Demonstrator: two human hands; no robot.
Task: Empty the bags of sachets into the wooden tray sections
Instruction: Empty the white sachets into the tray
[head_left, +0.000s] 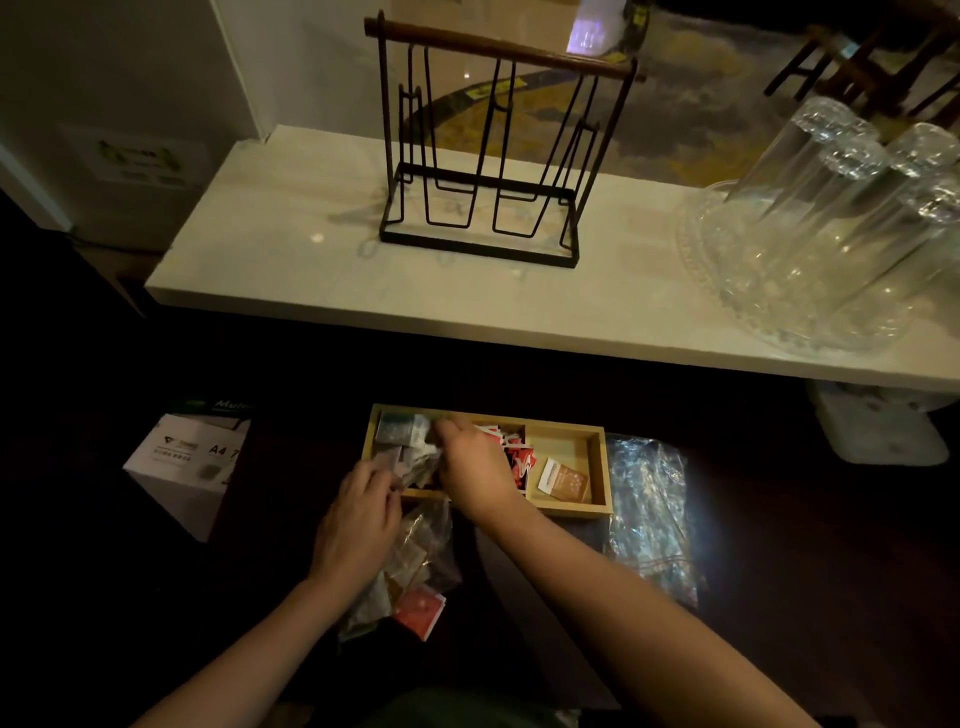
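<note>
Both hands at the wooden tray (596, 467), sachets going in.

Your right hand (470, 462) reaches over the left section, fingers pinching grey sachets (402, 434); your left hand (358, 514) grips the clear bag (415, 561) at the tray's near edge. An emptied bag (649, 499) lies just right.

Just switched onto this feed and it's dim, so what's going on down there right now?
A person is filling a wooden tray with sachets. Both hands are at its left section: the left hand holds grey sachets at the near edge, and the right hand reaches in over the pile. The middle section holds red sachets, the right section a single brown sachet. A clear bag with sachets left in it lies nearer the person, and another plastic bag lies right of the tray.
</note>
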